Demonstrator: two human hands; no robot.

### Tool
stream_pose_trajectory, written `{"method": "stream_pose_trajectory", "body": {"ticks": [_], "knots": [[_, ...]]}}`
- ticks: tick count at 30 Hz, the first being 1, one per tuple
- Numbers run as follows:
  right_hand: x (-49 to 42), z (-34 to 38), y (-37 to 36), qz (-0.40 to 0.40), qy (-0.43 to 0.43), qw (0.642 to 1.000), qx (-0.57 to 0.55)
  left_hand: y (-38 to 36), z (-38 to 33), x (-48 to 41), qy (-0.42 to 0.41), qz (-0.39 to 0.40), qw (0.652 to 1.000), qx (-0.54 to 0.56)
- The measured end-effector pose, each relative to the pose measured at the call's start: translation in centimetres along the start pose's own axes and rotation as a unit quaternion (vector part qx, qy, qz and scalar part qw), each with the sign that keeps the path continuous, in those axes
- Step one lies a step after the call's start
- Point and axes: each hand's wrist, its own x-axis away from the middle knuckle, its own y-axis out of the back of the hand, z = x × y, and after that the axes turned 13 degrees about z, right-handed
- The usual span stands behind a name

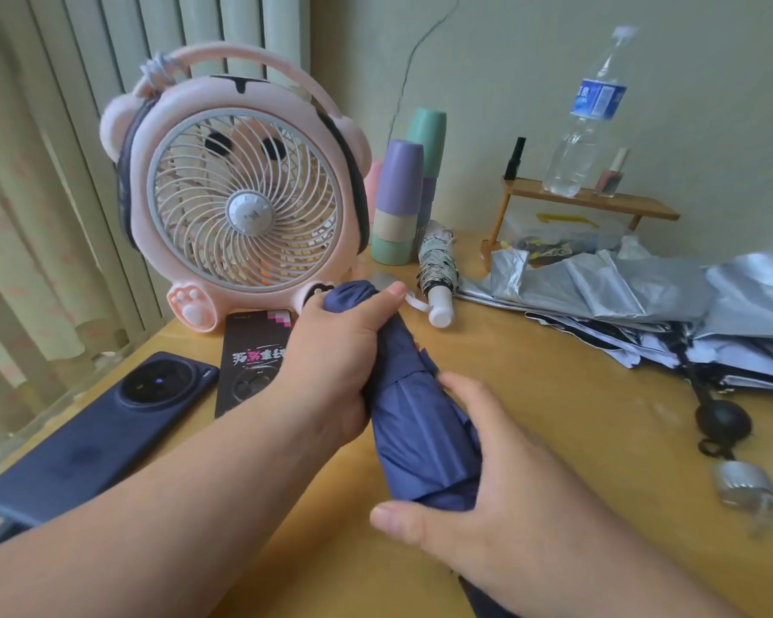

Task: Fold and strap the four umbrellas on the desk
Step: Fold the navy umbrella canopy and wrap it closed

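A navy blue umbrella, collapsed and bunched, lies slanted over the middle of the wooden desk. My left hand grips its far end, fingers curled round the cloth. My right hand wraps around its near end, thumb underneath. A small white patterned umbrella with a white handle lies rolled up behind them. At the right, a silver umbrella sprawls loose, its black handle pointing toward me; white and black fabric of another umbrella shows under it.
A pink bear-shaped fan stands at the back left. In front of it lie a dark blue phone and a black card box. Stacked pastel cups, a small wooden shelf and a water bottle line the back wall.
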Motion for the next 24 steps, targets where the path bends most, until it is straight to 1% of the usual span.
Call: {"method": "stream_pose_trajectory", "body": {"ticks": [1,2,3,4,5,7,8,9,11,12,13,14,15,16,17,18,19,21,23,24], "knots": [[-0.1,0.1,-0.3,-0.006,0.011,1.000,-0.012,0.0,-0.3,0.2,-0.011,0.004,1.000,0.012],[-0.3,-0.1,-0.5,-0.024,0.030,0.999,-0.029,0.0,-0.7,0.3,-0.018,0.037,0.999,0.020],[-0.5,-0.2,-0.4,-0.037,0.043,0.996,-0.073,0.0,-1.0,0.4,-0.021,0.099,0.995,0.023],[-0.7,-0.2,-0.2,-0.038,0.058,0.987,-0.143,0.1,-1.1,0.6,-0.018,0.167,0.986,0.019],[-0.8,-0.2,0.2,-0.017,0.081,0.970,-0.227,0.2,-1.1,0.9,-0.003,0.222,0.975,0.010],[-0.8,-0.4,1.2,0.057,0.125,0.920,-0.367,0.4,-0.3,1.4,0.067,0.284,0.957,0.005],[-0.8,-0.5,1.6,0.094,0.130,0.901,-0.402,0.4,0.4,1.7,0.106,0.302,0.947,0.023],[-0.7,-0.6,1.9,0.123,0.124,0.893,-0.415,0.3,1.1,2.1,0.133,0.313,0.939,0.044],[-0.9,-0.8,2.1,0.151,0.081,0.890,-0.423,0.1,2.0,2.5,0.168,0.293,0.940,0.046],[-1.0,-0.8,2.0,0.147,0.050,0.896,-0.417,0.1,2.2,2.4,0.173,0.264,0.948,0.036],[-1.2,-0.9,1.8,0.130,0.032,0.912,-0.388,0.0,2.2,2.2,0.163,0.225,0.960,0.027],[-1.6,-1.3,1.5,0.096,0.027,0.939,-0.328,0.2,2.2,1.7,0.136,0.174,0.975,0.018],[-1.9,-1.8,1.1,0.048,0.027,0.969,-0.239,0.3,2.0,1.3,0.100,0.126,0.987,0.005],[-2.1,-2.1,1.0,0.013,0.028,0.989,-0.146,0.6,1.9,0.8,0.062,0.084,0.994,-0.014],[-2.2,-2.2,0.8,-0.004,0.017,0.997,-0.079,0.7,1.8,0.4,0.039,0.052,0.997,-0.037],[-2.4,-2.4,0.8,-0.019,0.010,0.998,-0.054,0.9,1.7,0.1,0.028,0.039,0.997,-0.061],[-2.4,-2.4,0.8,-0.036,0.010,0.997,-0.064,0.8,1.7,0.1,0.022,0.040,0.995,-0.087],[-2.4,-2.4,0.9,-0.061,0.017,0.987,-0.145,0.5,1.9,0.3,0.014,0.090,0.986,-0.143],[-2.5,-3.0,1.4,-0.080,0.027,0.962,-0.260,-0.1,2.3,0.9,0.010,0.128,0.968,-0.218],[-2.5,-3.2,1.8,-0.088,0.027,0.945,-0.313,-0.1,2.7,0.9,0.002,0.125,0.960,-0.249]]}}
